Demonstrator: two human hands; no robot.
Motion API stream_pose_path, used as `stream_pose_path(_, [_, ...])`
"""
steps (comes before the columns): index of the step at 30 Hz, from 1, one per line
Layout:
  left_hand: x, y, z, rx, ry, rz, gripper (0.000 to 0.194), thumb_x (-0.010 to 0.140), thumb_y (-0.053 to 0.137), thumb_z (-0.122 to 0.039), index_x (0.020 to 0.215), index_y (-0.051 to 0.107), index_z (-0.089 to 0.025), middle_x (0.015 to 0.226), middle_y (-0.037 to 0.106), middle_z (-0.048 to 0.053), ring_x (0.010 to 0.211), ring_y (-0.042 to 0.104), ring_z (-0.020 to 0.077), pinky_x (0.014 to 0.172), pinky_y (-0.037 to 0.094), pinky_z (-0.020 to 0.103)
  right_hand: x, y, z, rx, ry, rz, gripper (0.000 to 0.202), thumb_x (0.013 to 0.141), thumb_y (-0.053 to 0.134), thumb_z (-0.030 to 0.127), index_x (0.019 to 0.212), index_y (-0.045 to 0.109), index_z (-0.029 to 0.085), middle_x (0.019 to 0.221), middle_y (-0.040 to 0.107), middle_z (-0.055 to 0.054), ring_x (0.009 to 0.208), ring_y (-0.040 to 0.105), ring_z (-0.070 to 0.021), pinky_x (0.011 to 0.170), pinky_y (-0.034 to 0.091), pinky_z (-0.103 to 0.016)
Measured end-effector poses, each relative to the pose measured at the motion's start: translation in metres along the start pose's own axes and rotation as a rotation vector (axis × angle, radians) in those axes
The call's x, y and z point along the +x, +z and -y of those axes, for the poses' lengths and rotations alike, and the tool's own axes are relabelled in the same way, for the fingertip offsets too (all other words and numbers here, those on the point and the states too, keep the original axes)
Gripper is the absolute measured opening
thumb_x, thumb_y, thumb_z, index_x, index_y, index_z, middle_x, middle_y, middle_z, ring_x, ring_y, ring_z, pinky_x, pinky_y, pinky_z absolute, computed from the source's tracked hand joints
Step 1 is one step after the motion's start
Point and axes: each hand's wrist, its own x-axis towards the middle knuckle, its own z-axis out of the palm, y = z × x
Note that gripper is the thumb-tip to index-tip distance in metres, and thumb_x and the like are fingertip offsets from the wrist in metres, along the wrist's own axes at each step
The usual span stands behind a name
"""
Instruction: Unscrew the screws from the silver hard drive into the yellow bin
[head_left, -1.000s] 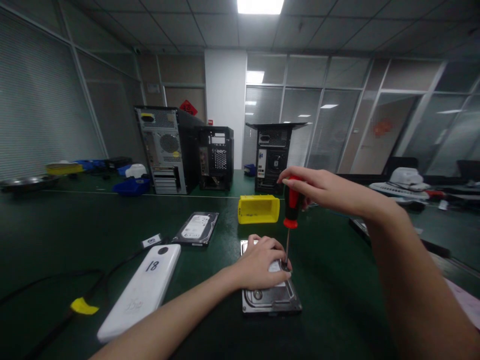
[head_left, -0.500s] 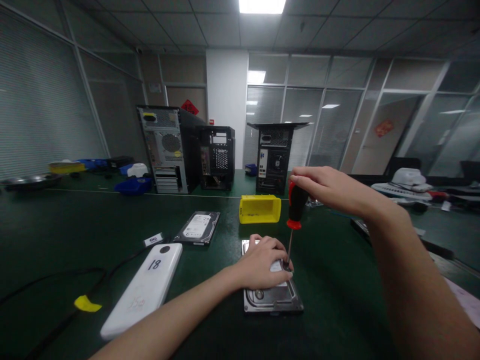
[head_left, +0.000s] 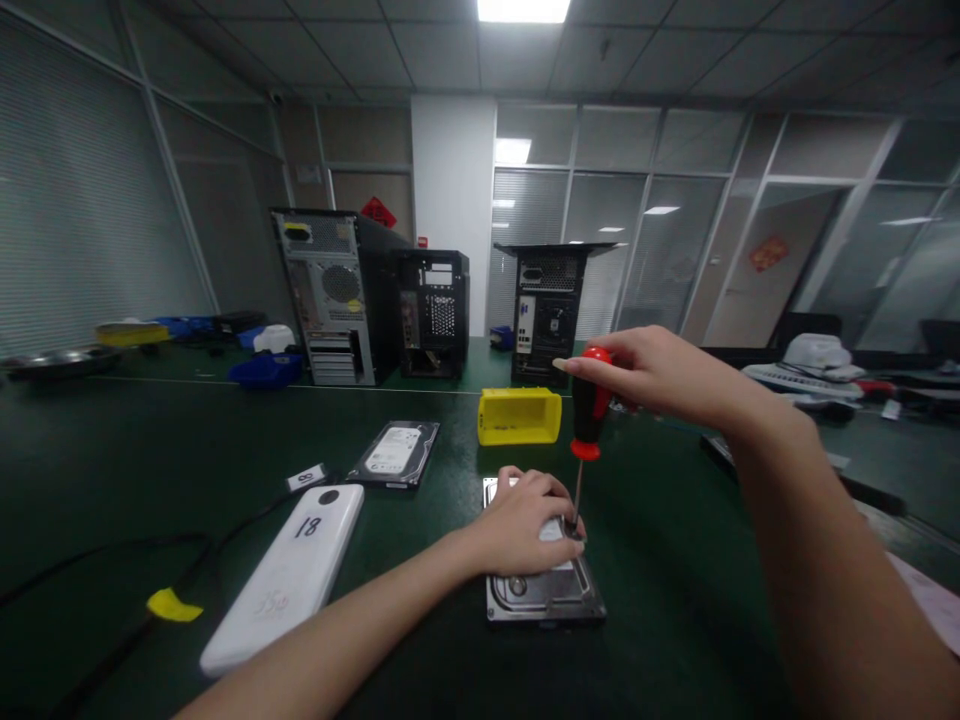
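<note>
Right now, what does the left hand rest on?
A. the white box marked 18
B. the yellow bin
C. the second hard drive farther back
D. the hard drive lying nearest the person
D: the left hand lies flat on the near hard drive, while the right hand holds the screwdriver upright with its tip down at that drive.

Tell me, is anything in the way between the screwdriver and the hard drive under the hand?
Nothing visible blocks it. The right hand holds the screwdriver upright, its tip already down on the hard drive, right beside the left hand pressing the drive onto the table.
</note>
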Motion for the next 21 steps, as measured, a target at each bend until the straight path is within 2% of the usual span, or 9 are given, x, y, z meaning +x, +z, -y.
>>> stream_pose_path(2, [0.000, 0.000, 0.000, -0.002, -0.003, -0.004, 0.022, 0.086, 0.059, -0.042, 0.096, 0.067, -0.025, 0.113, 0.058, 0.003, 0.113, 0.048, 0.0263, 0.099, 0.026, 0.046, 0.001, 0.001, 0.001, -0.047, 0.000, -0.037, 0.050, 0.082, 0.044, 0.064, 0.068, 0.059, 0.018, 0.059, 0.060, -0.002, 0.045, 0.051, -0.0118, 0.045, 0.035, -0.025])
stream_pose_path(6, [0.000, -0.001, -0.001, -0.012, -0.005, -0.003, 0.022, 0.085, 0.059, -0.042, 0.095, 0.068, -0.025, 0.113, 0.059, 0.003, 0.113, 0.048, 0.0270, 0.099, 0.026, 0.046, 0.000, 0.001, 0.003, -0.283, 0.020, -0.145, 0.060, 0.081, 0.038, 0.069, 0.053, 0.054, 0.018, 0.052, 0.055, -0.004, 0.045, 0.046, -0.0132, 0.046, 0.032, -0.028])
stream_pose_path(9, [0.000, -0.001, -0.001, -0.019, -0.010, -0.001, 0.022, 0.085, 0.059, -0.042, 0.095, 0.068, -0.025, 0.113, 0.059, 0.004, 0.113, 0.048, 0.0266, 0.098, 0.026, 0.046, 0.000, 0.001, 0.002, -0.382, 0.049, -0.183, 0.064, 0.081, 0.033, 0.071, 0.051, 0.054, 0.018, 0.053, 0.055, -0.006, 0.046, 0.045, -0.0148, 0.046, 0.030, -0.029])
stream_pose_path(15, [0.000, -0.001, -0.002, -0.008, -0.007, 0.003, 0.021, 0.085, 0.059, -0.041, 0.096, 0.068, -0.026, 0.111, 0.059, 0.003, 0.112, 0.048, 0.0249, 0.098, 0.026, 0.043, 0.003, 0.000, 0.001, -0.409, 0.129, -0.170, 0.063, 0.080, 0.033, 0.070, 0.055, 0.059, 0.019, 0.057, 0.058, -0.008, 0.051, 0.049, -0.0189, 0.047, 0.030, -0.029])
stream_pose_path(21, [-0.001, 0.000, 0.000, -0.027, -0.004, -0.006, 0.019, 0.085, 0.059, -0.041, 0.097, 0.068, -0.027, 0.109, 0.057, 0.001, 0.112, 0.049, 0.0245, 0.099, 0.025, 0.044, -0.006, -0.013, -0.003, -0.270, 0.213, -0.291, 0.065, 0.076, 0.038, 0.075, 0.062, 0.067, 0.018, 0.052, 0.056, -0.008, 0.050, 0.050, -0.0196, 0.049, 0.033, -0.032])
